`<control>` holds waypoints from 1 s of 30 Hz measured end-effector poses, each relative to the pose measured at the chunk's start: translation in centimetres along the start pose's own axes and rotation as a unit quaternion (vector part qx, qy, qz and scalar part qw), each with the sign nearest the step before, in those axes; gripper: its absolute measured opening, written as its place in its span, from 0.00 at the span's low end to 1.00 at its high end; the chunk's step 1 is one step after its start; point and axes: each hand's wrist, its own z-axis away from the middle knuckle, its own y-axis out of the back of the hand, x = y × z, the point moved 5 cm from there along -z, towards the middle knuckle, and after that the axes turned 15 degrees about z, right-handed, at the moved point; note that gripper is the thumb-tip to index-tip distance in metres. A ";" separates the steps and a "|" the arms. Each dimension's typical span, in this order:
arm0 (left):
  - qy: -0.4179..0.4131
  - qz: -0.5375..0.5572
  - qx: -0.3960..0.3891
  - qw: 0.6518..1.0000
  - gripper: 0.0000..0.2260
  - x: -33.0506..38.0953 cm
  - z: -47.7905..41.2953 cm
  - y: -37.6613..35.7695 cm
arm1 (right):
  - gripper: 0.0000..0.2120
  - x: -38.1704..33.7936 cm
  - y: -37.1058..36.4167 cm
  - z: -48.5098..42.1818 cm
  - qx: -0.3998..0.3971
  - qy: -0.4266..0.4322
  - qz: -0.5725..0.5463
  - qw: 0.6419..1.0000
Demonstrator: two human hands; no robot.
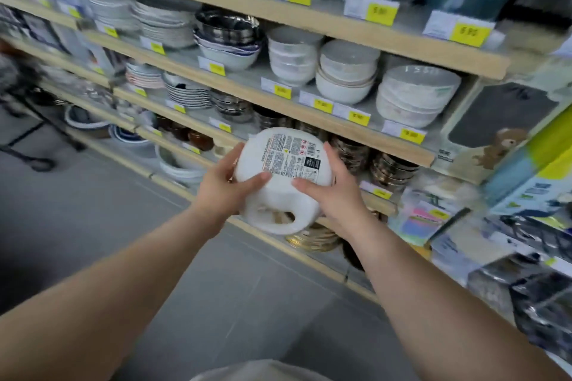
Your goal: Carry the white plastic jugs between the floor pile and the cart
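Both arms are out in front of the shelving, and between them sits a white ceramic dish [280, 182], turned bottom-up so its base faces the person. The left hand [224, 187] grips it from the left side, thumb laid across the base and the other fingers curled around behind the rim. The right hand [335, 192] grips the opposite side the same way, thumb pressing on the base near the printed label [289, 155]. That label covers much of the underside with small print and warning symbols, too fine to read. At the near edge of the dish there is a looped handle [295, 219] with an opening through it, pointing down toward the grey floor [93, 226].

The dish is held in the air, just in front of the lower shelves, not resting on anything. Behind it run wooden shelves [309, 114] with yellow price tags [411, 135] along their edges. Stacks of white bowls [414, 96] stand on the shelf above the dish, and dark glossy bowls [391, 168] sit just to its right, behind the right hand. A stack of gold-rimmed plates [314, 240] lies below the dish. Off to the far right, a box with a bear picture [498, 145] leans at the end of the shelving.
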 end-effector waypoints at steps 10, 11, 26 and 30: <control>-0.054 0.017 0.218 0.974 0.32 8.1 -0.9 25.4 | 0.44 -10.7 -27.2 -5.6 -0.206 0.087 0.032 0.974; -0.062 0.020 0.238 0.969 0.31 8.7 -1.0 27.3 | 0.43 -11.6 -29.5 -6.1 -0.224 0.094 0.028 0.970; -0.151 0.030 0.449 0.880 0.28 19.6 -12.4 51.9 | 0.44 -25.5 -63.0 -21.0 -0.440 0.199 0.030 0.875; -0.156 0.034 0.492 0.856 0.39 22.5 -15.3 58.8 | 0.45 -29.3 -71.9 -23.8 -0.472 0.221 0.047 0.852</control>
